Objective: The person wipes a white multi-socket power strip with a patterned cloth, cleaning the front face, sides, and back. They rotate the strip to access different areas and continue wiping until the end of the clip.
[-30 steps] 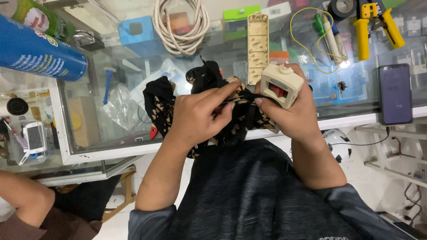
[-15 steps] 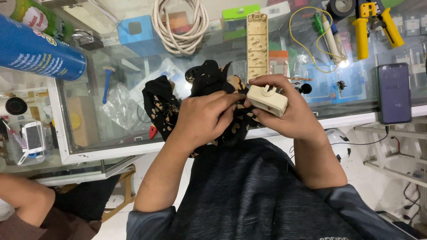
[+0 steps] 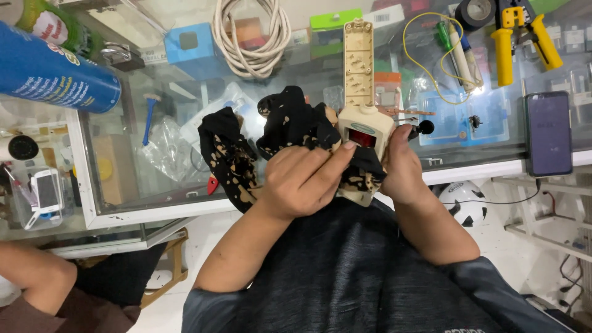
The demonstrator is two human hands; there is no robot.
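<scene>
At nine o'clock we see a glossy blue spray can [image 3: 52,77] lying on its side on the glass worktop [image 3: 123,209], with a crinkled clear plastic bag [image 3: 163,148] just right of it. Near the centre our left hand [image 3: 305,182] has its fingers closed on a soft black cloth [image 3: 237,157] blotched with tan stains, pressing it against a cream plastic switch box [image 3: 364,132] with a red insert. Our right hand [image 3: 401,169] wraps its fingers around the box's far side, gripping it just above the worktop's near edge. At twelve o'clock lie a coiled off-white cable [image 3: 250,34] and a long beige ribbed casing [image 3: 359,58]. Toward two o'clock sit yellow-handled crimping pliers [image 3: 521,34], and at three o'clock a flat dark phone [image 3: 547,132].
</scene>
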